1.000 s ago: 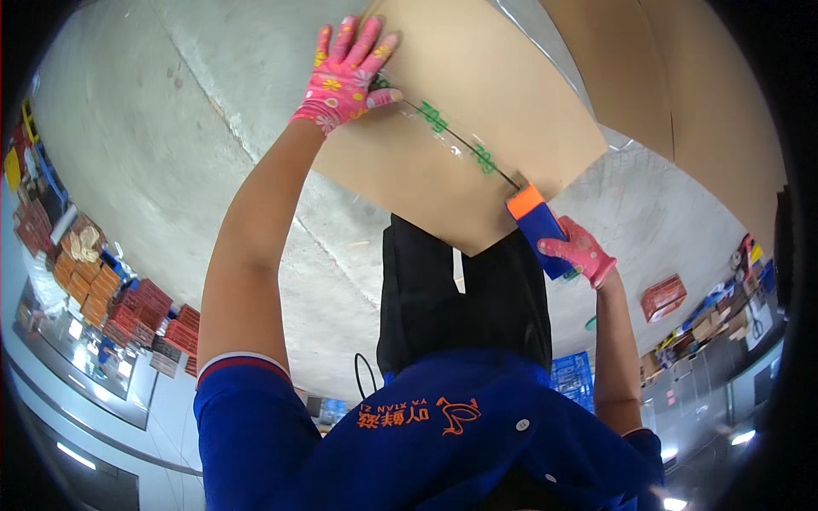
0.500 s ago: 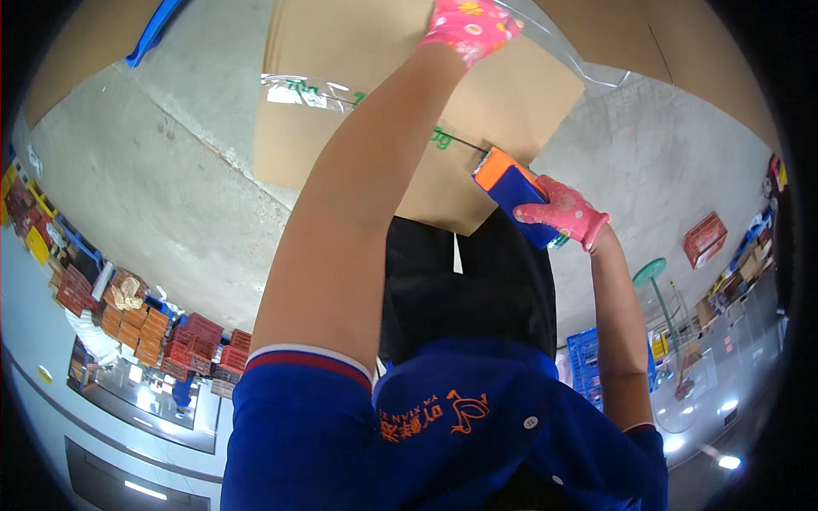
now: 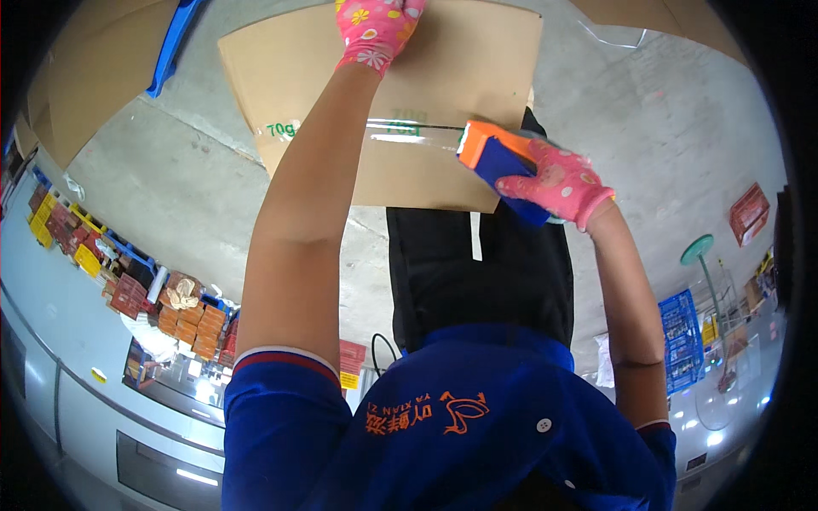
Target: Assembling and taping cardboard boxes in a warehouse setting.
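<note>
In the middle of the head view is a brown cardboard box (image 3: 434,175) with green print and a seam across it. A strip of clear tape (image 3: 413,136) runs along the seam up to a blue and orange tape dispenser (image 3: 503,166). My right hand (image 3: 562,183), in a pink patterned glove, is closed round the dispenser, whose orange head sits against the box near its right edge. My left hand (image 3: 379,32), gloved alike, is closed at the far part of the box; the picture's upper edge cuts off some of its fingers.
More brown cardboard (image 3: 94,77) stands at the far left beside a blue bar (image 3: 173,51). Stacked crates and goods (image 3: 192,324) line the left. On the right are a red crate (image 3: 749,215), a blue crate (image 3: 682,341) and a green-topped stand (image 3: 697,249).
The box now lies squarer to me, its seam nearly level. My left hand has moved left. My right hand has shifted slightly up with the tape dispenser, and tape now shows along the seam beside it.
</note>
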A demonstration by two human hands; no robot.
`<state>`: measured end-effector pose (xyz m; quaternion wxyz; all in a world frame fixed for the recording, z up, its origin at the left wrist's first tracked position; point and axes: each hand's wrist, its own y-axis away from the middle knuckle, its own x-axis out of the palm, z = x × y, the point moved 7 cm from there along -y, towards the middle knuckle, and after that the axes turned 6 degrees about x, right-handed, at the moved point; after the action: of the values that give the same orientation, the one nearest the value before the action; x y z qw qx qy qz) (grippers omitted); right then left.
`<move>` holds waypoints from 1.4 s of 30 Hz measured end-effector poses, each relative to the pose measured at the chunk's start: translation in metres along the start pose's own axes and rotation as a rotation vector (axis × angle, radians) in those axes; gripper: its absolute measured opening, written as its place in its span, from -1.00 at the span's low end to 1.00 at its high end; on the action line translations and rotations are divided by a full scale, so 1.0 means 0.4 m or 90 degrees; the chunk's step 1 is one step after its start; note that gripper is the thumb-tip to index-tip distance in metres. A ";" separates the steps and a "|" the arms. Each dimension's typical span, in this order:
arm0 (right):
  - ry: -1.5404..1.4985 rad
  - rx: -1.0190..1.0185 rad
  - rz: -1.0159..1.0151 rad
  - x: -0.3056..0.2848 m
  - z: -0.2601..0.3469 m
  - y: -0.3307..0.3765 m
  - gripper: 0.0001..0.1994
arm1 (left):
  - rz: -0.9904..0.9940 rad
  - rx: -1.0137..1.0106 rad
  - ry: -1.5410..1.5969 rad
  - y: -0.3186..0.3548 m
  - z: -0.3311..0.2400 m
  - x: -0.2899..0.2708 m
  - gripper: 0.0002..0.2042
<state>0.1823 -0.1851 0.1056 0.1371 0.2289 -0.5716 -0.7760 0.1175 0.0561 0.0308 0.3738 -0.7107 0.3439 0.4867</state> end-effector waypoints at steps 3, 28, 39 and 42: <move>0.068 0.079 0.043 -0.020 0.002 -0.006 -0.29 | 0.004 -0.029 0.026 -0.009 -0.012 -0.001 -0.88; 0.078 0.252 0.127 0.011 0.020 -0.022 -0.35 | 0.142 -0.078 0.015 0.250 0.156 -0.079 -0.32; 0.070 0.232 0.073 0.032 -0.017 -0.045 -0.25 | 0.056 -0.318 -0.137 0.442 0.220 -0.128 -0.36; 0.059 0.212 0.032 0.039 -0.023 -0.050 -0.25 | 0.034 -0.480 -0.266 0.481 0.382 -0.205 -0.43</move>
<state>0.1745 -0.1939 0.0814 0.1430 0.2696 -0.6907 -0.6556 -0.1367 0.1056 0.0330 0.1365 -0.6747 0.0772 0.7213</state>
